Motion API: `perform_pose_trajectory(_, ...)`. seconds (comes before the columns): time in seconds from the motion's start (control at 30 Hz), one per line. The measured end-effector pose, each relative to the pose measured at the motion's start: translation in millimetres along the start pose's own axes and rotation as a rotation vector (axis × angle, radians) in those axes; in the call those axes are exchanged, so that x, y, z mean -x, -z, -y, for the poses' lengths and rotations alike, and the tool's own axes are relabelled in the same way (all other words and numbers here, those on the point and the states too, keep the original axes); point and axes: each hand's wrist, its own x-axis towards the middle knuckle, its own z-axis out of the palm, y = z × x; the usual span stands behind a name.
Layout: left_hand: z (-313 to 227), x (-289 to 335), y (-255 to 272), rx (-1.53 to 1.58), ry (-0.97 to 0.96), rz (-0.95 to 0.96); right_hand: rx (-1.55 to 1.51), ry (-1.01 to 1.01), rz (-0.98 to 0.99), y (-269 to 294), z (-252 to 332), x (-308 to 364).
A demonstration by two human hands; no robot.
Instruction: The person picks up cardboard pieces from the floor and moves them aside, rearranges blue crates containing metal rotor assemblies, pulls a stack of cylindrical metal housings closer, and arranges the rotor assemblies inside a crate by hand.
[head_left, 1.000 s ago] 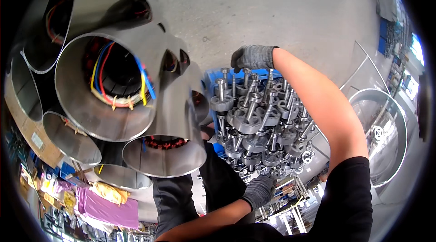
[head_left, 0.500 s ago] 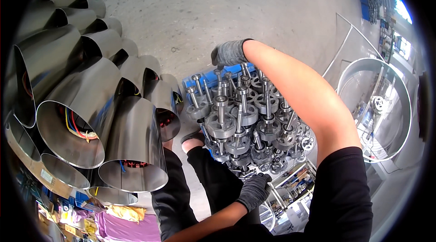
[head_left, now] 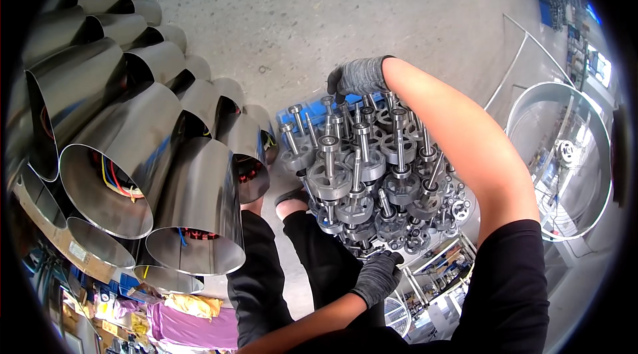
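Observation:
My right hand (head_left: 359, 77), in a grey glove with dark fingertips, reaches over the far side of a dense cluster of metal rotor shafts. Its fingers curl downward beside the bearing-tipped shaft ends (head_left: 327, 100); whatever they grip, if anything, is hidden. The shafts stand mostly upright, several with round bearings on top and grey slotted end caps (head_left: 330, 180) around them. In a matching glove, my left hand (head_left: 379, 279) is curled closed close to my lap, just in front of the cluster's near edge. Its palm side does not show.
Large shiny steel cylinders (head_left: 195, 204) are stacked at left, some with coloured wires inside. A blue tray (head_left: 312, 109) lies beneath the shafts' far side. At right stands a big metal ring (head_left: 603, 155) with a thin frame. Purple cloth (head_left: 193, 325) lies lower left.
My right hand has shifted slightly to the right over the shaft ends. The whole view has shifted a little, and the left hand stays curled near my lap.

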Motion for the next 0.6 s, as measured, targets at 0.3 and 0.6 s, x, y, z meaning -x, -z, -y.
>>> perform_pose_trajectory(0.3, -0.9, -1.8, -4.6, -0.001, 0.015, 0.012, -0.047, -0.023, 0.042, 7.7, 16.0, 14.0)
perform_pose_trajectory(0.6, 1.2, -3.0, -7.6, -0.007, 0.000, -0.010, 0.054, 0.207, 0.027, 16.0, 8.6, 17.5)
